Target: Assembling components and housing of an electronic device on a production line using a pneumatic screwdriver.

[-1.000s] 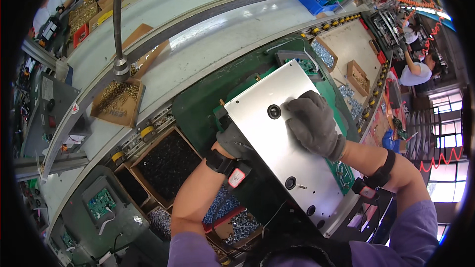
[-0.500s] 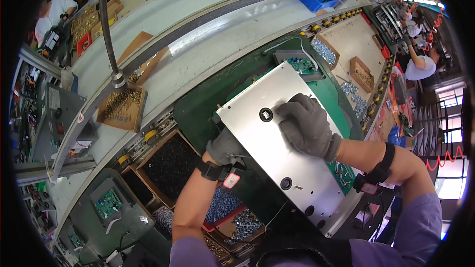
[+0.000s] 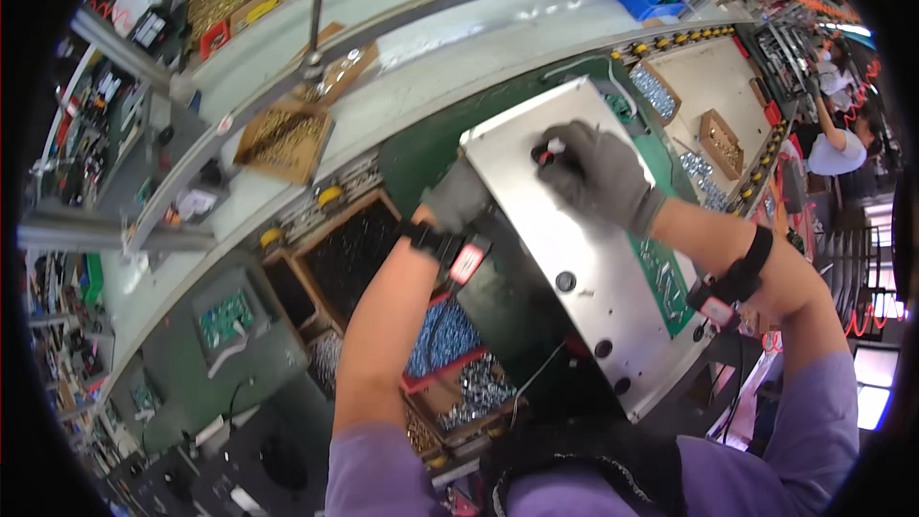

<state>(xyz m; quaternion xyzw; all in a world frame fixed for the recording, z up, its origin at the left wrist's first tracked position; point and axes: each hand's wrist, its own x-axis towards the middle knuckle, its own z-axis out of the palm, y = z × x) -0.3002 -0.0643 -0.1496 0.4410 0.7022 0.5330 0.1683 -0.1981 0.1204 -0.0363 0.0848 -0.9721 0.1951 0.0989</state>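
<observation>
Head view: nearest, silver screws (image 3: 479,391) lie left of a long metal panel (image 3: 586,244), which slants across a green board (image 3: 421,148). The left hand (image 3: 459,197), gloved, meets the panel's left edge; its fingers are hidden, its grip unclear. Over the panel's far end, the gloved right hand (image 3: 592,174) curls half closed; whether it holds anything, I cannot tell. Brass pieces (image 3: 283,139) sit past the board's left corner.

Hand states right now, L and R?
Left hand: at the metal panel's left edge, fingers hidden; grip can't be told.
Right hand: fingers curled over the panel's face; whether it holds anything can't be told.
</observation>
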